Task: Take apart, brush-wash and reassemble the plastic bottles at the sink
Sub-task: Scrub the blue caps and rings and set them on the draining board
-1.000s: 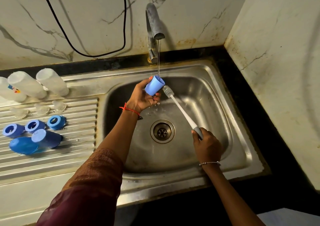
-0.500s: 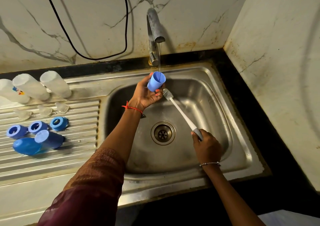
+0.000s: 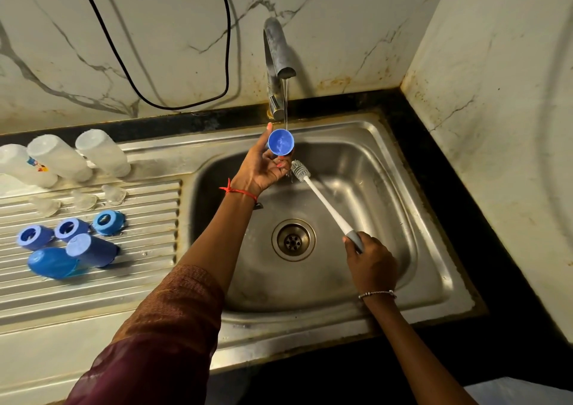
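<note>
My left hand (image 3: 262,169) holds a small blue bottle cap (image 3: 280,142) under the thin stream from the tap (image 3: 277,60), its open mouth turned toward me with water inside. My right hand (image 3: 370,262) grips the grey end of a white bottle brush (image 3: 325,201); its bristle head lies just right of my left fingers, outside the cap. Three clear bottle bodies (image 3: 59,156) lie on the drainboard's far left. Below them lie three clear teats (image 3: 82,200) and several blue rings and caps (image 3: 69,240).
The steel sink basin (image 3: 387,187) has a round drain (image 3: 293,240) in its middle. A ribbed drainboard (image 3: 139,268) extends left. A black cable (image 3: 148,94) hangs on the marble wall. A wall corner stands close on the right.
My left hand has raised the blue cap closer to the tap and tilted its mouth toward me. The brush head has stayed just beside that hand; my right hand has barely moved.
</note>
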